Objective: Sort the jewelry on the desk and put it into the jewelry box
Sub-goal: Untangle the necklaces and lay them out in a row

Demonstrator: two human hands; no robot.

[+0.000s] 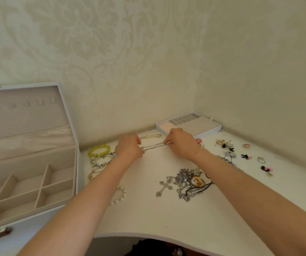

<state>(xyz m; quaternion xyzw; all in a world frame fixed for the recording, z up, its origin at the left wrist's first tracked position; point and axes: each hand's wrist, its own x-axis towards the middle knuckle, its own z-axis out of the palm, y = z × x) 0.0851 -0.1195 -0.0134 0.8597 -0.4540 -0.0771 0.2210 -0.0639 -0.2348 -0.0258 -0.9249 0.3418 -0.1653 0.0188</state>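
At the lower left of the frame the white, fabric-lined jewelry box (59, 174) stands open. Its lid leans back, and its beige compartments hold nothing as far as they show, so the task looks barely begun, with nearly every piece out on the white desk (167, 218).

Just right of the box lies a glossy yellow-green bead bracelet (98, 150). A loose cluster of pale mixed-bead bracelets (102, 161) sits below it. Lower down is a bracelet of small round pearls (119, 196), partly hidden by the left forearm.

In the middle of the frame the left hand (130, 149) has its fingers curled and pinches one end of a thin silver chain necklace (153, 145). The right hand (182, 143) pinches the other end, and the doubled strand runs taut between them, close over the desk. Behind it lies a short gold link chain (151, 136).

In the corner at the upper right of the desk sits a white tray with padded ring rolls and a flat beige panel (196, 125), well apart from the box. Below the right hand is a tangled heap of silver chains (184, 177), with an ornate silver cross pendant (164, 188) and a round gold pendant (196, 182).

Far right — small black-and-pink bow pieces (246, 157) and a metal ring (261, 159) lie scattered, all unsorted.
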